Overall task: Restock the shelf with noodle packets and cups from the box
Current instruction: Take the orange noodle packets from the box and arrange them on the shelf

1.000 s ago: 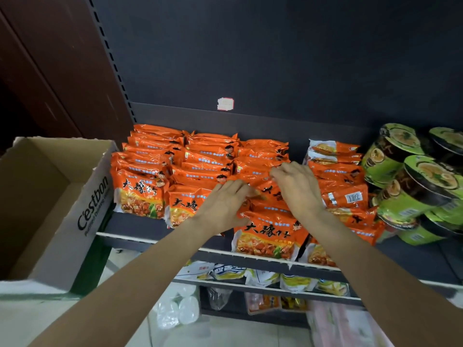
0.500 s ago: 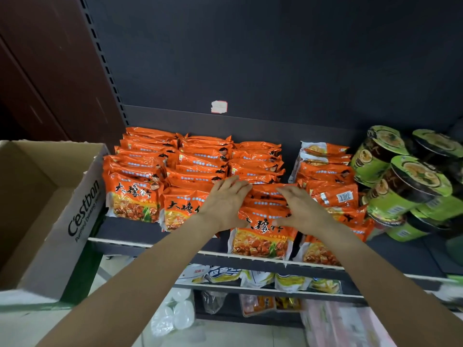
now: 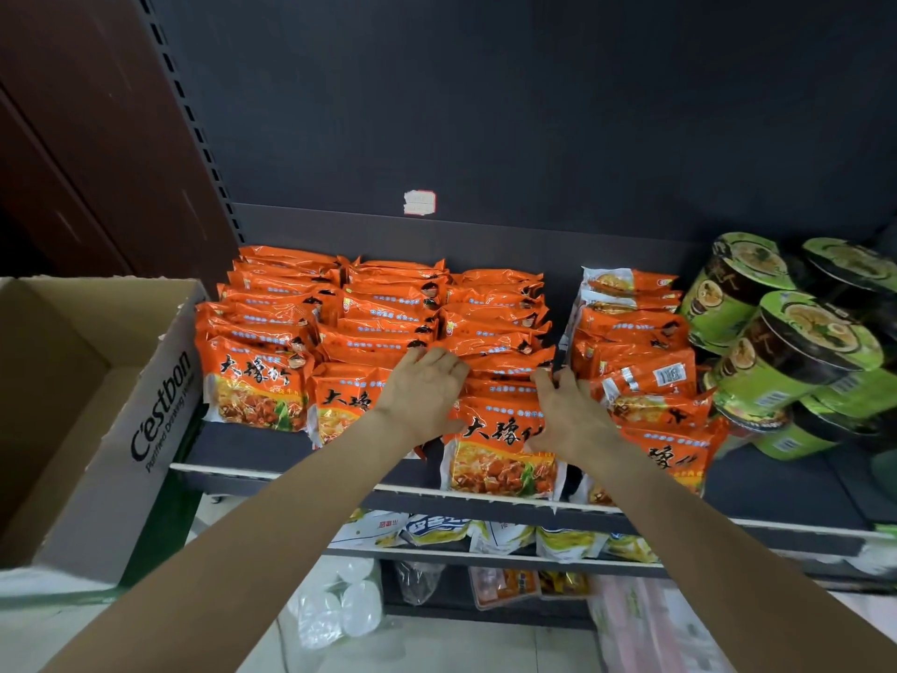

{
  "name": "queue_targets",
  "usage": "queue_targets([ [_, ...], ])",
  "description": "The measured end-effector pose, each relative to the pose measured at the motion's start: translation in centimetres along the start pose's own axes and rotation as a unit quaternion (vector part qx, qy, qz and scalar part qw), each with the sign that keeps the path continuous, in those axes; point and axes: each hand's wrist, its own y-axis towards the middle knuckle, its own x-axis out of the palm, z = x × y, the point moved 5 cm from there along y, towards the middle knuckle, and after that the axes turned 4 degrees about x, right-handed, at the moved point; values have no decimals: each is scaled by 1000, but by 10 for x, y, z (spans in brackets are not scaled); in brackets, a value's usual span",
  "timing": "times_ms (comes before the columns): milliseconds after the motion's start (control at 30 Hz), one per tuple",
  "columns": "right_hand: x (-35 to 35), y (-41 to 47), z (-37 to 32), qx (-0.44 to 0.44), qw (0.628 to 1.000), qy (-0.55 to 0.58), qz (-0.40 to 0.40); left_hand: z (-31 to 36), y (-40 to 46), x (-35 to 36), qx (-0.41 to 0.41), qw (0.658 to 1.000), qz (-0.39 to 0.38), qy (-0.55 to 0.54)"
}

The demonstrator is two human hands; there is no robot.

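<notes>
Closest to me, two bare forearms reach up and forward over the floor, where a bundle of white plastic lids or cups (image 3: 340, 609), hard to tell which, sits by the base of the rack. Just beyond, the lower shelf (image 3: 485, 558) carries yellow-and-white snack bags (image 3: 568, 544) with print too small to read.

At the left stands the cardboard box (image 3: 102, 415), open at the top, its side printed "C'estbon" in black with a smaller blurred line beneath.

On the main shelf (image 3: 272, 444), the left hand (image 3: 422, 391) lies flat with fingers straight and spread, pressing the left side of the third row of orange noodle packets (image 3: 500, 361). The right hand (image 3: 565, 415) has its fingers lightly bent against the right side of the same row, thumb resting on the front packet (image 3: 500, 454). That packet leans at the shelf edge and shows large black Chinese characters above a picture of noodles with meat.

Four rows of these packets run back toward the dark back panel (image 3: 485, 114). To the right, green noodle cups (image 3: 786, 352) lie tipped and piled, one showing a barcode. Farthest off, a small white price sticker (image 3: 420, 203), edged in red, clings to the panel, unreadable.
</notes>
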Motion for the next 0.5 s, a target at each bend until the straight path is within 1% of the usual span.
queue_targets([
  [67,-2,0,-2,-4,1000,-7,22,-1,-2,1,-1,1000,5,-12],
  [200,0,-7,-8,-20,995,12,101,-3,-8,0,-1,999,23,-30],
  [300,2,-8,-16,-33,987,26,152,-2,-11,5,7,1000,10,-26],
  [367,1,-5,-20,-39,984,32,172,-1,-11,9,6,1000,-12,-16],
  [500,-1,-1,-22,-51,982,19,181,3,-7,18,-16,999,-36,16],
])
